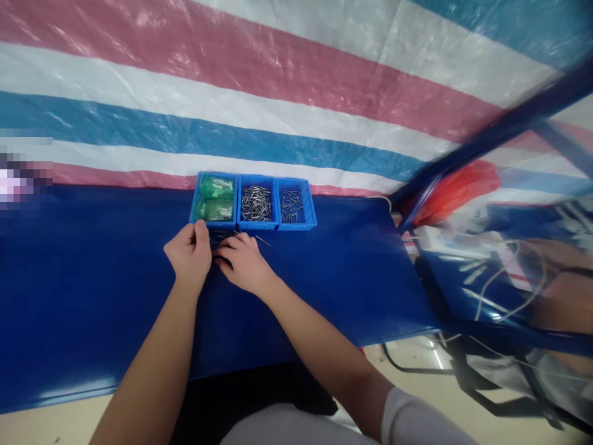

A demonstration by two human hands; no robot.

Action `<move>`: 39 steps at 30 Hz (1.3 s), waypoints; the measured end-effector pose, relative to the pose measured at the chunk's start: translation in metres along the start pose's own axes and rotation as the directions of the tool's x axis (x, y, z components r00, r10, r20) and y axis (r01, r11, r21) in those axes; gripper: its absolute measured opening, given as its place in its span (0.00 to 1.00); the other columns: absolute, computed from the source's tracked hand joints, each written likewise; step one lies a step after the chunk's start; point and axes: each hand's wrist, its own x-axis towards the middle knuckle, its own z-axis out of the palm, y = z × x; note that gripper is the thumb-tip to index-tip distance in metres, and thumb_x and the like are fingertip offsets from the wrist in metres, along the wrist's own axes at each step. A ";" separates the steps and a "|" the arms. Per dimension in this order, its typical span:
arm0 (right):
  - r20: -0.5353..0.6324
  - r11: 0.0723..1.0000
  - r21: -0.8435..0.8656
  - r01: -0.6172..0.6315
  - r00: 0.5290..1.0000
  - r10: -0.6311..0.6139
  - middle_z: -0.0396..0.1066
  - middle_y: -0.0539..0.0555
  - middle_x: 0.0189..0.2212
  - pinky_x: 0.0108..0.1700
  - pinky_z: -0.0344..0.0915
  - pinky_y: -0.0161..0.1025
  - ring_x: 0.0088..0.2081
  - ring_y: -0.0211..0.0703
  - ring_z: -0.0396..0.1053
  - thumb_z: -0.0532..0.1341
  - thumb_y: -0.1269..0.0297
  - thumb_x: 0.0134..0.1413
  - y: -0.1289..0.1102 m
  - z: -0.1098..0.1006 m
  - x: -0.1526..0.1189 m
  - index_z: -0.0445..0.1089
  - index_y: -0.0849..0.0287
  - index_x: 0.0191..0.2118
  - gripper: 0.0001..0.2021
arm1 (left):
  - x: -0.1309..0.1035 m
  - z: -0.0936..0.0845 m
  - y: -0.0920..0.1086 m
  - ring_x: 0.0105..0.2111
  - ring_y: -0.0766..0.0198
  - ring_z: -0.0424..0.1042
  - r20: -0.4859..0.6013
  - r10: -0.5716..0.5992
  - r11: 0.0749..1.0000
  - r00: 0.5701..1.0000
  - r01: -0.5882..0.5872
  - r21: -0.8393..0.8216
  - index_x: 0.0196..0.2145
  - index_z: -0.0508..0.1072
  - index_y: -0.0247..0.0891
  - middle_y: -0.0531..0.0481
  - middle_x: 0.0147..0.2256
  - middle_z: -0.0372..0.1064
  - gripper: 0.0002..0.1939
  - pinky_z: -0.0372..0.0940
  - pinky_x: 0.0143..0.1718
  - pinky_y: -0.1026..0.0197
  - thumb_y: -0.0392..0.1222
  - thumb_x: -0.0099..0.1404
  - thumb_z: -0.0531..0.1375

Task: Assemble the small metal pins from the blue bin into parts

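My left hand (189,252) is closed just in front of the left blue bin, thumb on top of curled fingers; whatever it holds is hidden. Close beside it, my right hand (243,262) is low over the table, its fingers bent and somewhat apart, nothing visible in them. Under and beyond its fingertips lie several loose thin metal pins (263,240) that look like blind rivets. Behind the hands stand three joined blue bins. Green plastic packets (217,199) fill the left one, a dense heap of metal pins (256,204) the middle one, and fewer pins (291,206) the right one.
The bins are on a blue table (115,266) against a striped plastic sheet (231,86). A blue metal frame (486,127) rises at the right. Past it are a red plastic bag (458,188), a second table with cables, and a co-worker's blurred arm (567,290).
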 end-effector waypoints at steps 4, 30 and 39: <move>-0.012 1.000 -0.001 0.000 1.000 0.000 0.76 0.54 0.49 0.50 0.55 0.47 0.53 0.49 0.62 0.60 0.65 0.68 0.003 0.002 0.001 0.78 0.55 0.46 0.09 | 0.000 0.002 -0.003 0.21 0.70 0.60 0.026 0.047 0.999 0.999 -0.047 0.007 0.20 0.67 0.37 0.54 0.18 0.61 0.25 0.57 0.26 0.64 0.52 0.73 0.55; -0.064 1.000 -0.017 -0.016 0.998 0.015 0.75 0.56 0.44 0.51 0.58 0.47 0.49 0.49 0.63 0.60 0.61 0.68 0.005 0.012 0.004 0.78 0.56 0.49 0.12 | 0.006 0.006 -0.020 0.21 0.69 0.51 0.131 -0.112 0.982 0.985 0.130 -0.137 0.18 0.56 0.39 0.55 0.18 0.49 0.27 0.51 0.24 0.61 0.54 0.70 0.55; -0.051 0.997 -0.071 -0.023 0.999 0.020 0.75 0.58 0.42 0.51 0.58 0.46 0.48 0.48 0.64 0.57 0.64 0.70 0.002 0.013 0.008 0.78 0.57 0.46 0.12 | 0.007 0.004 -0.017 0.22 0.69 0.50 0.120 -0.108 0.985 0.987 0.122 -0.121 0.18 0.55 0.38 0.55 0.18 0.48 0.26 0.49 0.25 0.61 0.54 0.68 0.56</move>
